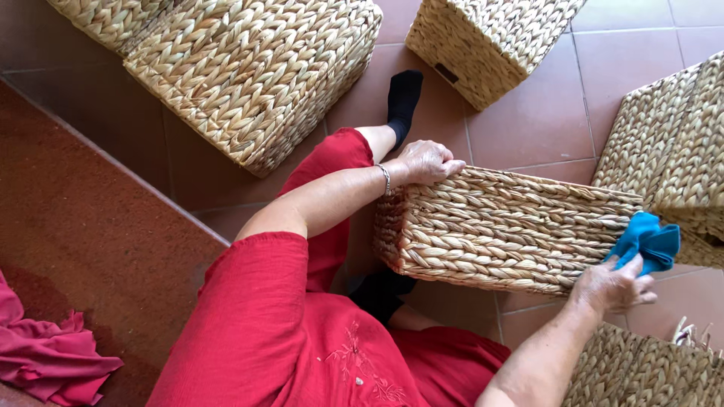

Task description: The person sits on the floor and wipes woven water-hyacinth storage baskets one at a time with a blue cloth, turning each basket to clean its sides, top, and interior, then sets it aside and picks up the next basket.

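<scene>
**Woven basket held on its side, blue cloth at the far end**

She sits on the terracotta tile floor (543, 128), legs out, w/ a rectangular woven straw basket (505, 230) tipped on its side across her lap area, resting by her knee. Left hand (428, 161) is closed over the basket's upper near corner, fingers curled on the rim, steadying it. Right hand (615, 285) is at the opposite end, low corner, pinching a crumpled bright-blue cloth (647, 241) against the weave (fingers partly hidden by the cloth, so exact grip is hard to read). The two hands are well apart, one per end.

Around her: a big woven straw basket (256, 71) upside down near her foot, another straw basket (486, 41) beyond it, more stacked at the right edge (671, 143), one more by her right elbow (641, 373). A dark-red rug (75, 226) w/ a bundled pink-red garment (45, 354) lies to her left.

Risks, as I judge it: the basket is balanced on a narrow side, so a hard push from the cloth end could roll or slide it off her leg if the left hand slackens. The cloth could also snag on loose straw ends and fray the weave.
</scene>
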